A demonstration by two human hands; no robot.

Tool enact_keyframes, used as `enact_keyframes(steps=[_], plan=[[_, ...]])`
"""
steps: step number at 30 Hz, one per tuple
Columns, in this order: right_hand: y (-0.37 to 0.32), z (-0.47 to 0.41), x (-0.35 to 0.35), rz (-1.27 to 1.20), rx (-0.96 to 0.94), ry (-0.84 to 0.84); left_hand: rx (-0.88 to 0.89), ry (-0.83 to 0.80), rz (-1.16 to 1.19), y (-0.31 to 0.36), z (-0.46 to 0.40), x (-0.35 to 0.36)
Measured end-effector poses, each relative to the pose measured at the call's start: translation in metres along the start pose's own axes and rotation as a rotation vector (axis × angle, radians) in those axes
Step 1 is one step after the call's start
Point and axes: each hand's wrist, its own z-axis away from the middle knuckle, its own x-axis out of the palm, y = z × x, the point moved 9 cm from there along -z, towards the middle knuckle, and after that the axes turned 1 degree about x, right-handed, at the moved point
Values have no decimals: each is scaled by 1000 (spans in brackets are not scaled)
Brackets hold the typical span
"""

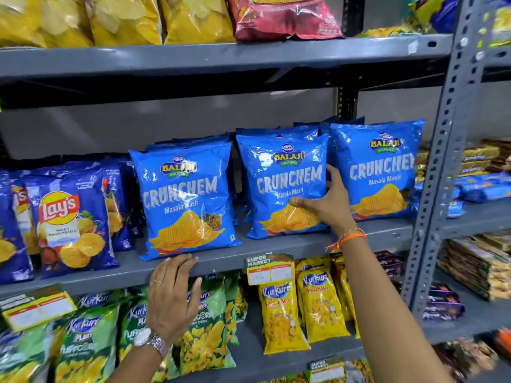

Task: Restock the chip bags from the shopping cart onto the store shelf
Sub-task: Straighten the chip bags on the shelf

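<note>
the middle crunchem bag [282,186] is stood upright on the grey shelf [276,248], between two matching blue bags, and its lower right corner is grasped by the right hand [329,203], thumb laid across the printed chips and fingers tucked behind the right edge. the left hand [171,297] is held open and empty, its fingertips resting on the shelf's front lip just below the left crunchem bag [185,200]. the bag is judged to be light, air-puffed and easily crushed, with a glossy film that is likely slippery; it is best taken by its flat side seams or corners, not squeezed across the belly. "balaji wafers", "crunchem" and "masala masti" are read on all three front bags. a lay's bag [69,225] is seen to the left, kurkure packs [279,313] below, and a "super market" price tag [269,269] whose figures are too blurred to be read. the shopping cart is not seen.
</note>
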Motion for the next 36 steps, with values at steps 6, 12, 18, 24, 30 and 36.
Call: enact_keyframes(steps=[6,12,18,24,30,36], plan=[[-53,43,-2,436,-105,352,43,-65,48,-6,4,-2],[-111,82,109,102,-229,73,13,-60,-1,-34,14,-17],[-77,69,197,-29,109,-229,-5,-76,-13,-52,19,-24],[-67,67,204,-109,52,-201,-14,-78,-1,-53,19,-24],[-68,65,189,-136,13,-103,-28,-86,-13,-54,22,-20],[-67,62,192,-99,35,-144,-47,-111,7,-54,20,-22]])
